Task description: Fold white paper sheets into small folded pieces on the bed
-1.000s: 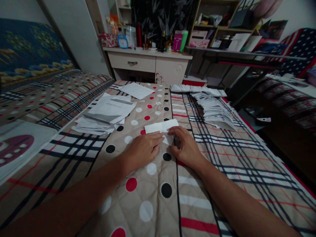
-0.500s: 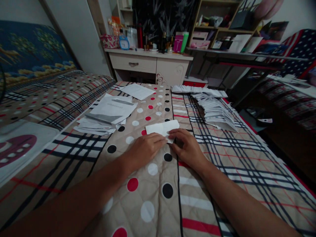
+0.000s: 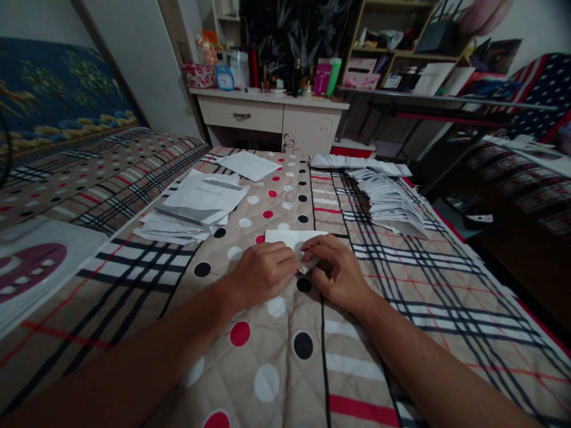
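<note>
A small white paper sheet lies on the patterned bedspread in front of me. My left hand has its fingers curled over the paper's near left part. My right hand pinches the paper's near right edge between thumb and fingers. Both hands meet at the paper's near side, which is partly folded and partly hidden under them.
A loose heap of white sheets lies to the left, and one single sheet farther back. A fanned row of folded papers runs along the right. A dresser and shelves stand beyond the bed.
The far half of the paper has come down toward me, so the sheet looks shorter. Both hands have drawn slightly closer together and toward me, fingers more curled.
</note>
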Available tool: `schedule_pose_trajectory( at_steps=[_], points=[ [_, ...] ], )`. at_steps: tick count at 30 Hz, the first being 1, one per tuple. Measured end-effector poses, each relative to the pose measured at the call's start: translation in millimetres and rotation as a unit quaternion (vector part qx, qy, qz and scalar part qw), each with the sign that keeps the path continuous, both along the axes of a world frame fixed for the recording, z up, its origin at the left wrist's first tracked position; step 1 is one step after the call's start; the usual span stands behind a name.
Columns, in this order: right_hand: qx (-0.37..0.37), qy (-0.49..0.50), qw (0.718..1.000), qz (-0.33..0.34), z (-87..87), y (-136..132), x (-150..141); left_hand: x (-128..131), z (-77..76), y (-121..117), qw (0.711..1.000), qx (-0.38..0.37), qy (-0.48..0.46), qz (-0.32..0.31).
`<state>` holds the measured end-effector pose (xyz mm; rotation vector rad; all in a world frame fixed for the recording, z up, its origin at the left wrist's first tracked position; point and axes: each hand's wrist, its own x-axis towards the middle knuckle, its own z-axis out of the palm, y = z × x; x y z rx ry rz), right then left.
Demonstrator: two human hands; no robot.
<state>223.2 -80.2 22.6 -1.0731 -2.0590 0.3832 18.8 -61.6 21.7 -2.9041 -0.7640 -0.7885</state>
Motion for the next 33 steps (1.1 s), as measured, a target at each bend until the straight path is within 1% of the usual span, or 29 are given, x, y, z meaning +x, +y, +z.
schedule_pose_trajectory(
  at_steps=[2,4,6,8,14,17,21,28,33],
  points=[
    [0.020,-0.002,0.999,-0.042,-1.1,2,2,0,0.4,0,1.000,-0.025,-0.006,-0.015],
    [0.033,-0.027,0.995,-0.088,-4.5,5,4,2,-0.1,1,0.998,-0.059,-0.025,-0.017],
    [0.037,-0.059,0.991,-0.118,-8.8,10,6,3,-1.2,3,0.994,-0.094,-0.046,-0.004],
    [0.032,-0.082,0.988,-0.129,-12.0,14,6,5,-2.2,5,0.991,-0.119,-0.061,0.018],
    [-0.001,-0.106,0.987,-0.122,-11.8,17,6,6,-4.1,10,0.980,-0.114,-0.083,0.140],
    [-0.002,-0.098,0.988,-0.119,-9.9,18,6,5,-6.7,13,0.974,-0.125,-0.077,0.172],
    [0.017,-0.094,0.990,-0.108,-8.0,18,6,5,-7.2,14,0.974,-0.118,-0.067,0.180],
    [0.045,-0.097,0.989,-0.105,-4.1,17,5,5,-1.5,10,0.980,-0.072,-0.064,0.175],
    [0.045,-0.088,0.991,-0.095,-0.7,11,3,4,2.5,9,0.985,-0.068,-0.064,0.145]
  ],
)
